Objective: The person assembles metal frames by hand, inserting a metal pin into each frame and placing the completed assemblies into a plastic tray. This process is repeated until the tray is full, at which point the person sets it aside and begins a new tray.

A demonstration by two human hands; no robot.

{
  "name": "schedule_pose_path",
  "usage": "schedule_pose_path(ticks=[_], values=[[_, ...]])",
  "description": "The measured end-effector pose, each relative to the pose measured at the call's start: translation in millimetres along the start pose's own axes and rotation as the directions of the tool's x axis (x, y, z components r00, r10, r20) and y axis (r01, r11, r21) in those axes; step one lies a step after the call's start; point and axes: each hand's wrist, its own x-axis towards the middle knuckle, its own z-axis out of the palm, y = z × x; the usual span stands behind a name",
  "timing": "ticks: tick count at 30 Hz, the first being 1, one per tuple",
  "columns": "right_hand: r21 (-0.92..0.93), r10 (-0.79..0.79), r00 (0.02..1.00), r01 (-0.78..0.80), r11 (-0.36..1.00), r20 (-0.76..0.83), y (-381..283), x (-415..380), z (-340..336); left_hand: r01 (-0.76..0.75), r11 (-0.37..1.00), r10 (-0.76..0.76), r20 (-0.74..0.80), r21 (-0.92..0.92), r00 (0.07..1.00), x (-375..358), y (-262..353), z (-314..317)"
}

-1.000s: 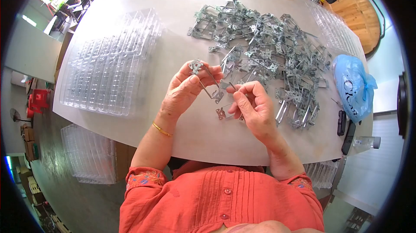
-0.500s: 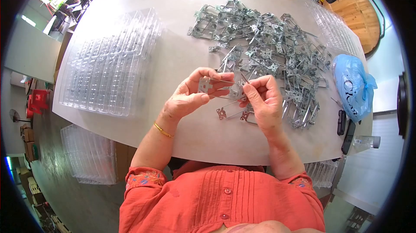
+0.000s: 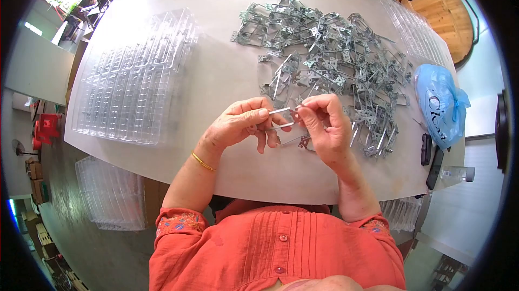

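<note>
Between both hands is a small metal bracket with thin rods point(image 3: 280, 111), raised above the near part of the table. My left hand point(image 3: 238, 123) is closed around its left end, thumb laid along a rod. At the other end, my right hand point(image 3: 327, 126) pinches the piece between thumb and forefinger. Fingers hide most of its plates. Loose metal brackets of the same sort lie in a large tangled pile point(image 3: 335, 58) just beyond my hands.
Stacked clear plastic trays point(image 3: 130, 80) stand on the left of the table point(image 3: 216, 69). On the right are a blue plastic bag point(image 3: 440, 107), a black phone-like object point(image 3: 434, 169) and a clear bottle point(image 3: 457, 174). More clear trays point(image 3: 416, 31) sit at the far right.
The bracket has been turned, so its flat plate no longer faces up by my left fingers and its rods now show. My left thumb has closed down onto it.
</note>
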Motion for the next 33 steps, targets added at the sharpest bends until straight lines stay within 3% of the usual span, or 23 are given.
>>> schedule_pose_path(ticks=[3, 5, 8, 15, 21, 25, 31, 33], values=[[-0.108, 0.01, 0.995, -0.021, 0.994, -0.101, -0.3, 1.5, -5.2, -0.071, 0.997, 0.072, -0.128, 0.01, 0.989, 1.9, -0.1, 2.4], [-0.115, 0.019, 0.996, -0.029, 0.993, -0.083, -2.7, 2.3, -7.6, -0.159, 0.987, 0.16, -0.175, 0.021, 0.971, 3.0, -2.4, -1.5], [-0.129, 0.085, 0.995, -0.09, 0.987, -0.042, -5.5, -0.3, -6.2, -0.169, 0.985, 0.17, -0.21, 0.02, 0.963, 2.6, -3.2, -0.9], [-0.097, 0.186, 0.982, -0.187, 0.978, -0.013, -9.4, -2.3, 0.3, -0.153, 0.985, 0.166, -0.209, 0.076, 0.964, 3.4, -1.0, 3.0], [-0.108, 0.225, 0.974, -0.223, 0.969, 0.011, -10.1, -3.5, -1.1, -0.225, 0.962, 0.247, -0.138, 0.154, 0.959, 5.0, -5.0, -0.6], [-0.099, 0.297, 0.955, -0.296, 0.95, -0.007, -22.6, -1.0, 1.3, -0.144, 0.95, 0.197, -0.174, 0.277, 0.965, 2.6, -2.5, -0.2], [-0.008, 0.41, 0.903, -0.413, 0.911, 0.126, -21.9, 2.0, -1.9, -0.077, 0.932, 0.147, -0.175, 0.354, 0.973, 1.8, 0.0, 3.4], [0.196, 0.467, 0.857, -0.507, 0.839, 0.218, -16.9, 1.1, -3.9, -0.071, 0.919, 0.148, -0.174, 0.388, 0.974, 1.3, 0.7, 3.3]])
